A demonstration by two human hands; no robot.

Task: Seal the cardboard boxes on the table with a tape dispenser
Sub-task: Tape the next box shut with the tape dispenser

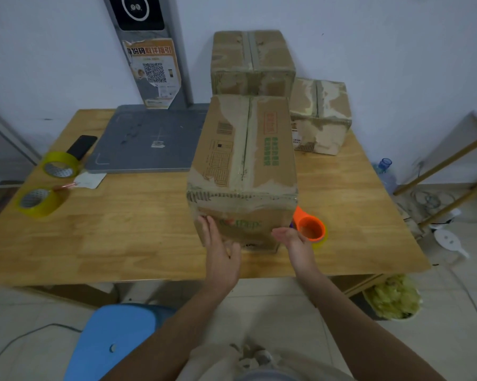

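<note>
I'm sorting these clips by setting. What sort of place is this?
Probably a small parcel packing or shipping room, not a kitchen or workshop. Worn, re-taped cardboard boxes stand on a wooden table, spare tape rolls lie at its left, and a grey platform scale leans by the wall.

Both bare forearms reach forward from the bottom of the view, side by side and a little apart. The left hand (220,250) is stretched out with fingers straight, back of the hand up, its fingertips (204,219) pressed flat against the near face of the cardboard box (243,166). The right hand (293,237) is turned partly palm-up, its fingers curled around the orange tape dispenser (310,228), which it holds just beside the box's near right corner.
</note>
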